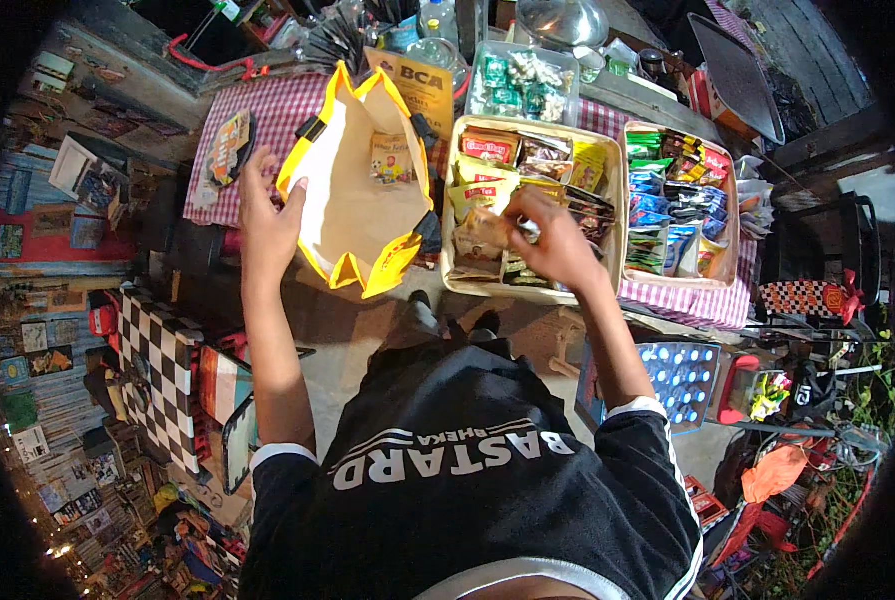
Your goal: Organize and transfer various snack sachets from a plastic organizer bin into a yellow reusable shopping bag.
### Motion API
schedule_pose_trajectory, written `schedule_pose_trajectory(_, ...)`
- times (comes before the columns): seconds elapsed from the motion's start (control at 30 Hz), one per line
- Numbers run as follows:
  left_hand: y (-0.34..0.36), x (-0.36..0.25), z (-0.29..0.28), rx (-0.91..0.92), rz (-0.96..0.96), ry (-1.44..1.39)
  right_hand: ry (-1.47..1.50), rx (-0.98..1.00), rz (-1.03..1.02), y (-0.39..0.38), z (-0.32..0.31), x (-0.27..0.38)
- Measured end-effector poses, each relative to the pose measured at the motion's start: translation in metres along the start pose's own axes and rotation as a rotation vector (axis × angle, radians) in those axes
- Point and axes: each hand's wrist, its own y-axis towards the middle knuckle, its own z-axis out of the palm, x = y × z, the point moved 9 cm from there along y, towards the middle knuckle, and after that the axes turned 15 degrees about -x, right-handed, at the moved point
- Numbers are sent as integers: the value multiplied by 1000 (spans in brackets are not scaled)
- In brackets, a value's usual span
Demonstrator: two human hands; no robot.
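Head view — left hand (270, 212) spread, its thumb at the left rim of a yellow bag (397, 265) with 1 tan sachet (391, 160) inside; right hand (559, 243) curled beside a brown sachet (479, 234) at the cream tray (497, 289) — whether pinching it, I cannot tell.

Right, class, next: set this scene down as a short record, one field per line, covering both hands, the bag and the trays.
Bag: yellow-edged, pale inside, mouth open, one small packet visible within
Cream tray: assorted packets, right of the bag
Second tray: green, blue and red packets, right of the cream tray
Left hand: open, thumb at the bag's left edge
Right hand: over the cream tray, at a brown packet; whether gripped is unclear
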Motion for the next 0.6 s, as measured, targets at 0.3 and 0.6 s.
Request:
schedule_pose_trajectory(0.3, 28, -67, -16, -7, 319, -237, 33, -299, -82, 63, -73, 83)
schedule_pose_trajectory(0.6, 33, -100, 27, 570, 163, -584, 432, -11, -7, 142, 31, 144)
